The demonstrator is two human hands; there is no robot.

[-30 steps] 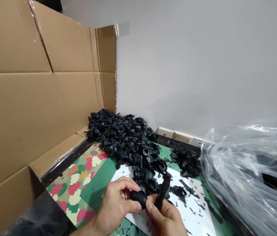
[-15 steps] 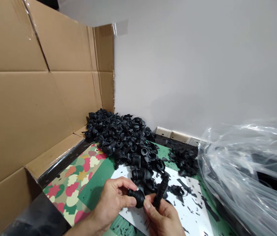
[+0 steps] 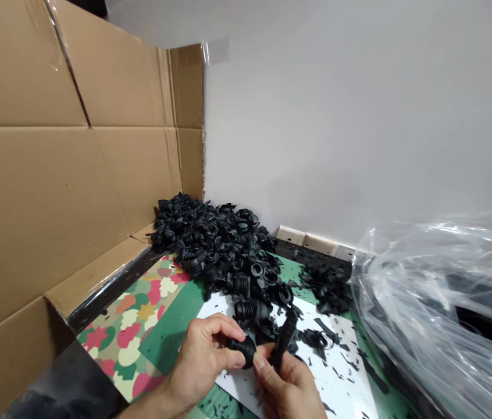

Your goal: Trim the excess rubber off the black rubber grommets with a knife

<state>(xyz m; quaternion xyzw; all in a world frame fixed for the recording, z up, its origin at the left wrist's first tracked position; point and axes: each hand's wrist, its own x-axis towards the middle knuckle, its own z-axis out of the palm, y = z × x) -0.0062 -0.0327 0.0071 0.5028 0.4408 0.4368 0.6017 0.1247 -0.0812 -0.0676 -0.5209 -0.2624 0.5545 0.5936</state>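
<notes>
Rod (image 3: 285, 338), partly hidden, is clasped by right grip (image 3: 287, 381); left grip (image 3: 205, 354) pinches black piece (image 3: 246, 348).

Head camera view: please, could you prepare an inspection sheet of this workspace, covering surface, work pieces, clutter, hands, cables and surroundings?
Surface: white sheet over a green surface; patterned area at left.
Work pieces: ribbed black piece between the hands; large pile of black pieces behind.
Clutter: heap of black scraps; small bits scattered over the sheet.
Hands: left hand pinches the piece; right hand touches its end and holds a dark stick-like object.
Cables: nothing seen.
Surroundings: cardboard left, pale wall behind, clear plastic right.
</notes>
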